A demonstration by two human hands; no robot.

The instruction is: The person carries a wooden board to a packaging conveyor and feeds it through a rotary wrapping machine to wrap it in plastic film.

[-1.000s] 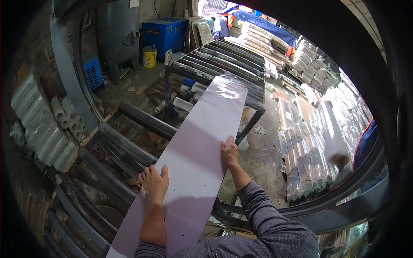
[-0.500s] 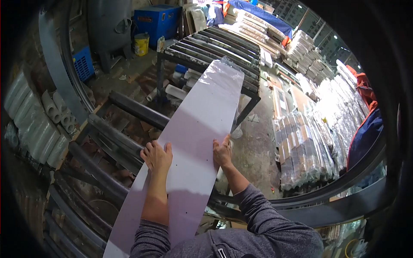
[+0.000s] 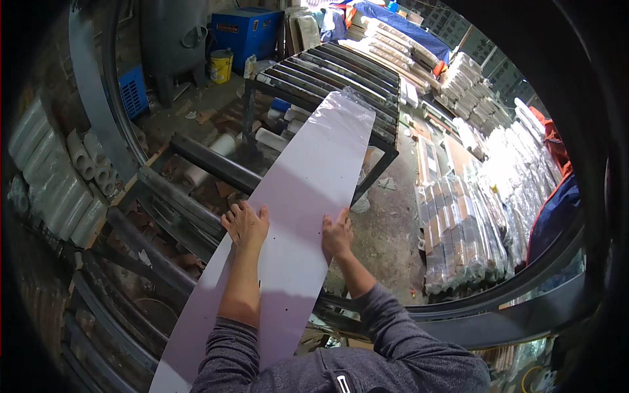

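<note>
Left hand (image 3: 247, 226) and right hand (image 3: 337, 236) have fingers (image 3: 231, 215) part-spread at the white board's (image 3: 301, 190) edges, grip unclear from here; uneven pressure could skew it.

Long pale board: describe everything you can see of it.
The long pale board looks flat and smooth, whitish with a pinkish tinge and small dark dots; its material is unclear. Shiny clear film shows at the far end, which overlaps the roller table in view. It runs lengthwise away from the person, its near end out of frame. The left hand touches its left side, the right hand its right.
</note>
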